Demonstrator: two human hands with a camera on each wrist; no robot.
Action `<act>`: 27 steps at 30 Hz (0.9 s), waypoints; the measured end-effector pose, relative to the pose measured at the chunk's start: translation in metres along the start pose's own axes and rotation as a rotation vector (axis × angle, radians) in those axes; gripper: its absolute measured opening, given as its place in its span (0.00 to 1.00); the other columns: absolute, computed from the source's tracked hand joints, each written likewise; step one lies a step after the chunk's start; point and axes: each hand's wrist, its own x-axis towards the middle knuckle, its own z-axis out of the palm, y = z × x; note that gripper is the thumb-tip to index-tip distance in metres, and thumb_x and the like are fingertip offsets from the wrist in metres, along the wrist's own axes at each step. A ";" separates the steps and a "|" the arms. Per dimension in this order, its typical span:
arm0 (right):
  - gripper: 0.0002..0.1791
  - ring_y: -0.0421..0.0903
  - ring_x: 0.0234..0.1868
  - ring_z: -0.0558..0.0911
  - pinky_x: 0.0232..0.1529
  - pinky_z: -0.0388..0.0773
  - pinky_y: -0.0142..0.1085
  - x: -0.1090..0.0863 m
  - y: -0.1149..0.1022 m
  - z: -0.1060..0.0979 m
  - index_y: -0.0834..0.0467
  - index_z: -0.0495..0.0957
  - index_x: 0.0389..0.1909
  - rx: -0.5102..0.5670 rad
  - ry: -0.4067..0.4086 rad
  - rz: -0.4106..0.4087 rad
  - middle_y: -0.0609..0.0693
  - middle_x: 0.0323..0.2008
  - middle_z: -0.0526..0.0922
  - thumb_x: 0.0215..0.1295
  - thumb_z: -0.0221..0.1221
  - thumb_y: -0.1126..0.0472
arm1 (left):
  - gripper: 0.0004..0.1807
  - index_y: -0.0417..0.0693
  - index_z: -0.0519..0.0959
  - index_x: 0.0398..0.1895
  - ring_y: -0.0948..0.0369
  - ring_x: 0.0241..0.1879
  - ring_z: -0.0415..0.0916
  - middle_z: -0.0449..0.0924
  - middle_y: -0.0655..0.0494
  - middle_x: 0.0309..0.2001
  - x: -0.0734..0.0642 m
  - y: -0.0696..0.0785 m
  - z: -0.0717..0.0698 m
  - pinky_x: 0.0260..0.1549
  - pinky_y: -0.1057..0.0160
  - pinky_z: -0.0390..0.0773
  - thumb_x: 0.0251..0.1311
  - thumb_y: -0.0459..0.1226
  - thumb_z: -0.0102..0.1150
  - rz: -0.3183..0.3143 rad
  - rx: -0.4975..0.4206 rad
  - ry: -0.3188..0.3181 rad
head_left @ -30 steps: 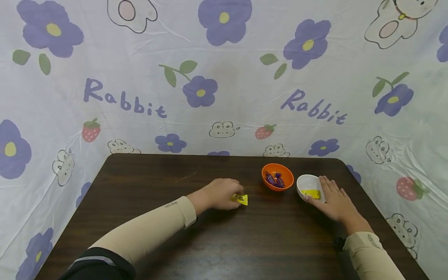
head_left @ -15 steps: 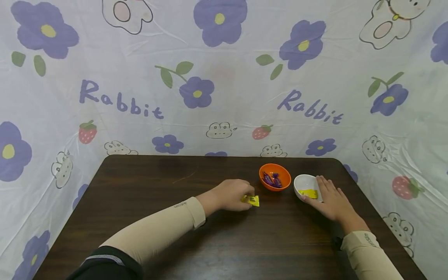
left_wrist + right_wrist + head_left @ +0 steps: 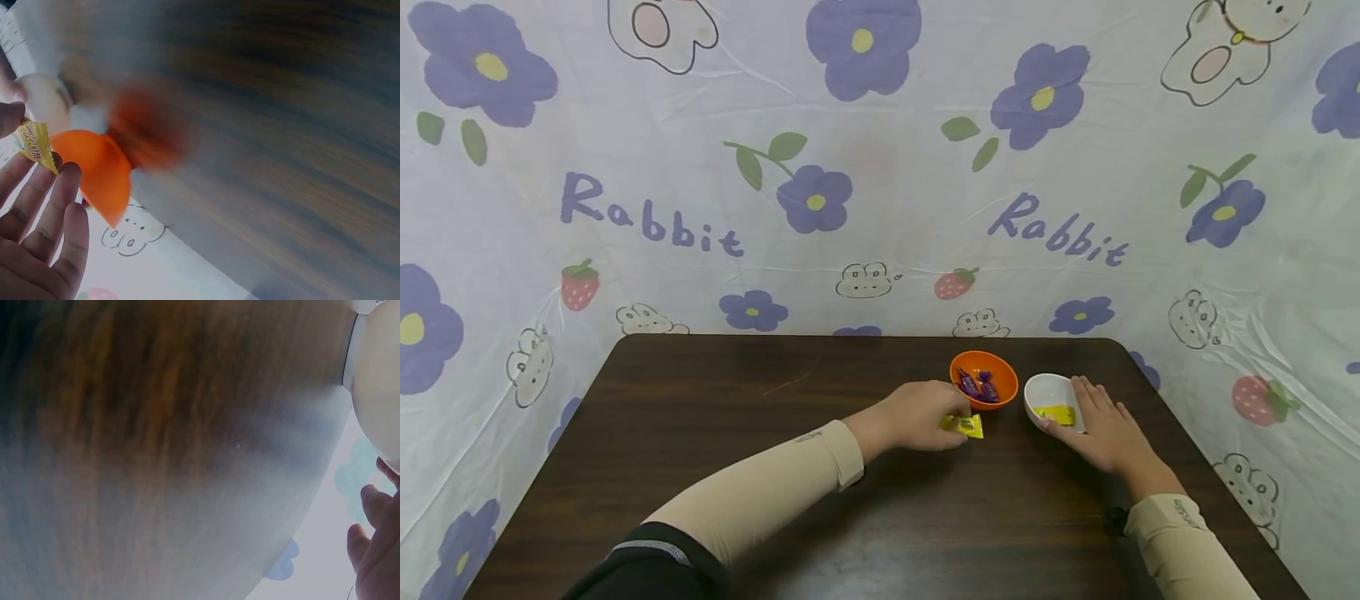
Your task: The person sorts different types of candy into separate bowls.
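Note:
Between thumb and fingertips, my left hand (image 3: 925, 415) pinches a candy in a yellow wrapper (image 3: 968, 426), just in front of the orange bowl (image 3: 1011, 385). The left wrist view shows the wrapped candy (image 3: 37, 145) held at the fingertips, with the orange bowl (image 3: 94, 165) beyond. Purple-wrapped candies (image 3: 979, 387) lie in that bowl. To its right stands a white bowl (image 3: 1037, 388) with yellow-wrapped candy (image 3: 1056, 414) inside. My right hand (image 3: 1108, 433) rests against the white bowl's right side, fingers extended. In the right wrist view its fingers (image 3: 375, 506) touch the white bowl (image 3: 378, 387).
Both bowls stand on a dark wooden table (image 3: 737, 450), toward its back right. Behind the table hangs a white cloth (image 3: 895, 225) printed with flowers and rabbits, which also runs down both sides.
My left hand has moved right with the yellow-wrapped candy, from left of the orange bowl to right in front of it. The right hand stays at the white bowl. The head view has shifted slightly.

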 end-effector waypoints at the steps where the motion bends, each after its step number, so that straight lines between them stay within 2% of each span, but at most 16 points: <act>1: 0.65 0.77 0.81 0.50 0.77 0.45 0.74 0.000 0.000 0.000 0.68 0.43 0.84 -0.003 0.004 -0.003 0.74 0.82 0.48 0.68 0.46 0.19 | 0.15 0.54 0.87 0.49 0.65 0.37 0.74 0.85 0.63 0.42 0.003 0.001 -0.001 0.36 0.71 0.76 0.66 0.50 0.69 -0.003 -0.016 0.011; 5: 0.65 0.76 0.81 0.51 0.77 0.46 0.73 0.002 0.001 0.001 0.68 0.44 0.84 -0.012 0.014 -0.006 0.74 0.82 0.49 0.68 0.46 0.20 | 0.15 0.54 0.87 0.50 0.66 0.36 0.73 0.85 0.63 0.41 0.014 0.008 -0.002 0.35 0.73 0.73 0.66 0.50 0.70 -0.017 -0.068 0.044; 12: 0.65 0.76 0.81 0.51 0.76 0.47 0.74 0.002 0.003 0.003 0.69 0.45 0.84 -0.019 0.018 -0.008 0.74 0.82 0.50 0.68 0.45 0.19 | 0.16 0.53 0.86 0.52 0.67 0.38 0.72 0.85 0.62 0.42 0.031 0.021 -0.002 0.36 0.73 0.73 0.67 0.49 0.70 -0.005 -0.117 0.053; 16: 0.65 0.76 0.81 0.51 0.77 0.47 0.74 0.006 -0.001 0.003 0.68 0.45 0.84 -0.021 0.025 -0.017 0.74 0.82 0.50 0.69 0.45 0.19 | 0.13 0.55 0.86 0.48 0.67 0.34 0.72 0.84 0.63 0.38 0.040 0.021 -0.004 0.33 0.73 0.72 0.67 0.49 0.69 -0.023 -0.124 0.063; 19: 0.64 0.76 0.81 0.52 0.76 0.48 0.74 0.005 -0.002 0.002 0.69 0.45 0.84 -0.020 0.030 -0.022 0.74 0.82 0.50 0.69 0.45 0.20 | 0.10 0.56 0.86 0.44 0.68 0.31 0.72 0.82 0.65 0.33 0.051 0.020 0.000 0.30 0.73 0.71 0.67 0.49 0.69 -0.019 -0.123 0.079; 23: 0.63 0.77 0.80 0.53 0.75 0.49 0.76 0.002 -0.001 0.001 0.69 0.46 0.84 -0.017 0.024 -0.025 0.74 0.82 0.51 0.70 0.46 0.21 | 0.11 0.56 0.86 0.45 0.71 0.34 0.74 0.82 0.68 0.35 0.064 0.022 0.005 0.35 0.77 0.73 0.67 0.48 0.69 0.002 -0.156 0.081; 27: 0.63 0.75 0.81 0.52 0.76 0.48 0.75 -0.001 0.003 0.002 0.68 0.45 0.84 -0.007 0.027 -0.026 0.73 0.82 0.50 0.70 0.45 0.21 | 0.12 0.54 0.85 0.48 0.71 0.36 0.76 0.83 0.68 0.39 0.077 0.028 0.010 0.39 0.78 0.75 0.68 0.49 0.69 -0.017 -0.184 0.069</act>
